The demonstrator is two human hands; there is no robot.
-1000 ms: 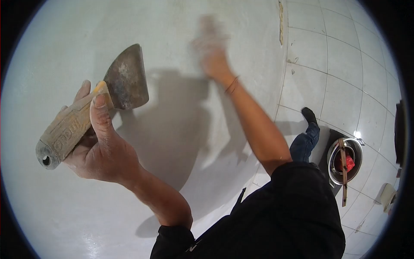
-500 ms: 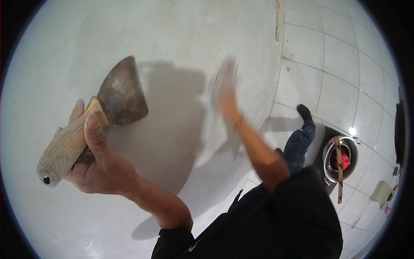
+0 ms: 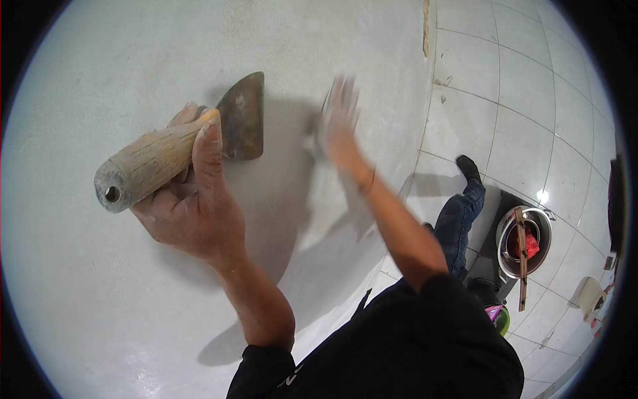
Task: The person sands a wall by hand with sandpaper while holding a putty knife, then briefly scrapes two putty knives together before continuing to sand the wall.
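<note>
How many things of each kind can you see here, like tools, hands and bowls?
Hands: 2, the left hand and the right hand
Scrapers: 1, the putty knife in the left hand
Metal bowls: 1, the bowl on the floor
Wooden sticks: 1, the stick across the bowl
Total: 5

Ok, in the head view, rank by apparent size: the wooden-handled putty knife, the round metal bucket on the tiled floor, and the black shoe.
1. Wooden-handled putty knife, though it sits nearest the camera, which inflates it.
2. Round metal bucket.
3. Black shoe, smallest.
</note>
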